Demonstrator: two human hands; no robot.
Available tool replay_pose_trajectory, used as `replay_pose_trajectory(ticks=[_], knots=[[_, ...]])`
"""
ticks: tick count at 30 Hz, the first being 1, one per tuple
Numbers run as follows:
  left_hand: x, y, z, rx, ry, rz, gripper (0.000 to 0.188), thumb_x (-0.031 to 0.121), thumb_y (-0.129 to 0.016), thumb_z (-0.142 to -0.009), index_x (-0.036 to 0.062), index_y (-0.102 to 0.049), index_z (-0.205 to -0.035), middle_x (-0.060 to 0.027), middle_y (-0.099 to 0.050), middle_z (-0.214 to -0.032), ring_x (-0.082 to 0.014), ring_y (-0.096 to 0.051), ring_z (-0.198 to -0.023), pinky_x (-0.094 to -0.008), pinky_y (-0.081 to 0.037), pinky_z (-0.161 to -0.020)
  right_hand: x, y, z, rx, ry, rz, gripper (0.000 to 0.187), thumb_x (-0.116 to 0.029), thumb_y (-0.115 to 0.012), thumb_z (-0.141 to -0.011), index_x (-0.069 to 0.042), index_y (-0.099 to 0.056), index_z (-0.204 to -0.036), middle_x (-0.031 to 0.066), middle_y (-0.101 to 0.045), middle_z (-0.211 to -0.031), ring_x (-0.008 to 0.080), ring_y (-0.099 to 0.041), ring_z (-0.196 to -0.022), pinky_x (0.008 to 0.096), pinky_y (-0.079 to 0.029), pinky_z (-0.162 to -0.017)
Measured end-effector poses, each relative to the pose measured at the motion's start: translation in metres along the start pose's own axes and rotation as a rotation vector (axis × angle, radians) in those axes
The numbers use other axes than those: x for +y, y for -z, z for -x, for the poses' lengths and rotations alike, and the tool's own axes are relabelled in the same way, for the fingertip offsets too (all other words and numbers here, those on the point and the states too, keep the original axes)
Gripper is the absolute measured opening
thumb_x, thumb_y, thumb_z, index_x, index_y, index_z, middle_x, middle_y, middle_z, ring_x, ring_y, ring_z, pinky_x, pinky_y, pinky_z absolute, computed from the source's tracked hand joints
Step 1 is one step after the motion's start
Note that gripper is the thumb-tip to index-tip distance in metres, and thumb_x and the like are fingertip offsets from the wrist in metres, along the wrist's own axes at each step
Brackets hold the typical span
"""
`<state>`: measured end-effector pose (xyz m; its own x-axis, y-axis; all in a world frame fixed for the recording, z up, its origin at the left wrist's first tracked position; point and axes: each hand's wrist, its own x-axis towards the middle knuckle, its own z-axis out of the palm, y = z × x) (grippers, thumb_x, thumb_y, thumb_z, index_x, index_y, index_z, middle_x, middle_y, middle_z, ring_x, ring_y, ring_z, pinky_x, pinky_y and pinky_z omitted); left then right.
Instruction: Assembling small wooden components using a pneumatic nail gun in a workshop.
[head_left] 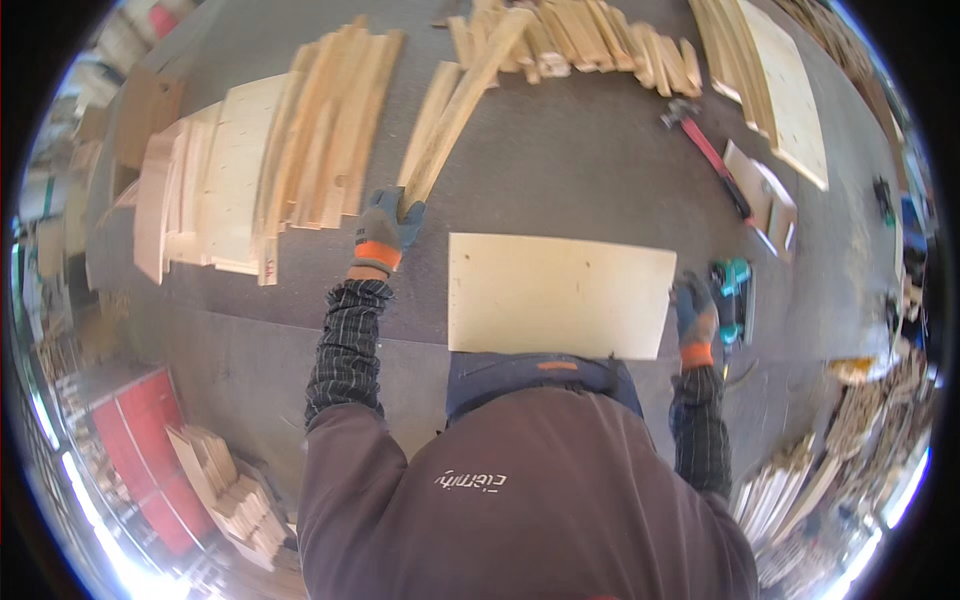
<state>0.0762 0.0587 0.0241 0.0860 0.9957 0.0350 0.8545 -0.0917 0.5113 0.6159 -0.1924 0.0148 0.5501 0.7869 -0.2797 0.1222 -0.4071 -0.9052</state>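
My left hand (386, 228), in a grey-blue glove with an orange cuff, is closed around the near end of a long wooden slat (465, 105). A shorter slat (428, 118) lies against that slat's left side. Directly in front of my waist is a pale rectangular wooden board (560, 295), lying flat with its near edge by my body. My right hand (695, 308), gloved the same way, is at the board's right edge with its fingers stretched forward, slightly blurred. Close to its right side lies a teal and black power nailer (733, 300).
Wooden slats (335, 120) and pale boards (240, 160) lie at the left of the dark table (570, 150). Short wood pieces (580, 40) line the far side. A red-handled hammer (708, 150) lies right, near a small wooden piece (765, 195) and a large panel (790, 90).
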Motion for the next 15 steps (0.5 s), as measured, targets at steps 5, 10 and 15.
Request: replay_pose_trajectory(ticks=[5, 10, 15], knots=[[0.022, -0.024, -0.002, -0.267, -0.295, -0.087, 0.038, 0.033, -0.071, -0.096, 0.0067, -0.071, -0.123, -0.0194, -0.07, -0.117, -0.0431, -0.071, -0.096, -0.0525, -0.058, -0.083, -0.009, -0.01, -0.042, -0.004, 0.15, 0.227, 0.041, -0.01, -0.065, -0.102, 0.002, -0.06, -0.141, 0.0112, -0.073, -0.124, 0.0195, -0.068, -0.113, 0.0314, -0.053, -0.1], [0.037, -0.062, -0.022, -0.46, -0.373, 0.072, 0.021, 0.016, -0.067, -0.099, 0.0098, -0.074, -0.117, -0.0159, -0.071, -0.115, -0.0409, -0.07, -0.099, -0.0468, -0.056, -0.086, 0.063, 0.017, -0.107, 0.048, 0.311, 0.244, 0.047, -0.007, -0.067, -0.1, 0.001, -0.057, -0.146, 0.0125, -0.069, -0.132, 0.0202, -0.066, -0.12, 0.0311, -0.052, -0.103], [0.058, -0.061, -0.006, -0.535, -0.276, 0.135, 0.02, 0.012, -0.066, -0.099, 0.0092, -0.077, -0.115, -0.0154, -0.071, -0.111, -0.0385, -0.071, -0.097, -0.0442, -0.056, -0.084, 0.059, 0.005, -0.113, -0.068, 0.234, 0.475, 0.045, -0.001, -0.06, -0.101, -0.006, -0.06, -0.145, 0.0101, -0.068, -0.138, 0.0187, -0.066, -0.124, 0.0307, -0.049, -0.108]])
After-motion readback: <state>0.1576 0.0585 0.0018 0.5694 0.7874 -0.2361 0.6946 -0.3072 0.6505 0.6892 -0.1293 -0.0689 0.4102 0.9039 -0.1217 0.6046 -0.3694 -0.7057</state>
